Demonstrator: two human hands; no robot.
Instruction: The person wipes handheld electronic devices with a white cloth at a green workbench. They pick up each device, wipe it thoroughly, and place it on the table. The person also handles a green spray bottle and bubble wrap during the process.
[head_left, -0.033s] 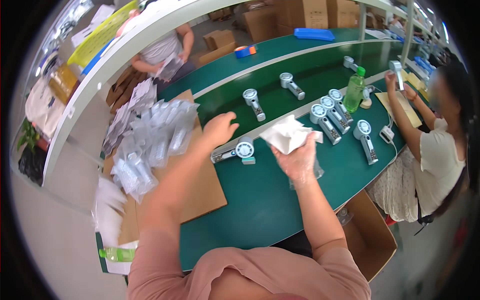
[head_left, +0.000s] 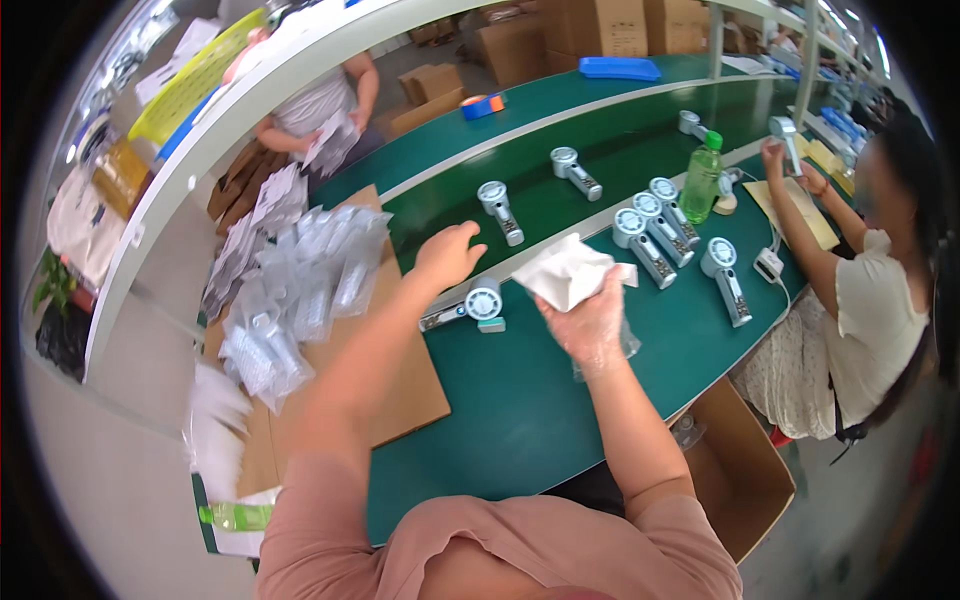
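My right hand (head_left: 588,330) is closed on a crumpled white cloth (head_left: 565,275), held above the green table; clear plastic film shows around its wrist. My left hand (head_left: 450,258) is empty, its fingers apart, just above a pale blue handheld fan (head_left: 483,299) that lies on its side. A small teal block (head_left: 491,325) sits against that fan's head. To the right of the cloth, three similar fans (head_left: 645,240) lie in a row, with another fan (head_left: 724,270) nearer me.
Bubble-wrap pouches (head_left: 300,280) cover a cardboard sheet (head_left: 412,385) on my left. A green bottle (head_left: 702,180) stands beyond the fans. Further fans lie on the green belt (head_left: 530,170). A co-worker (head_left: 870,310) sits at right holding a fan. An open carton (head_left: 745,470) is below the table edge.
My left hand has shifted slightly to the right over the table. My right hand keeps hold of the cloth. The whole view has moved a little.
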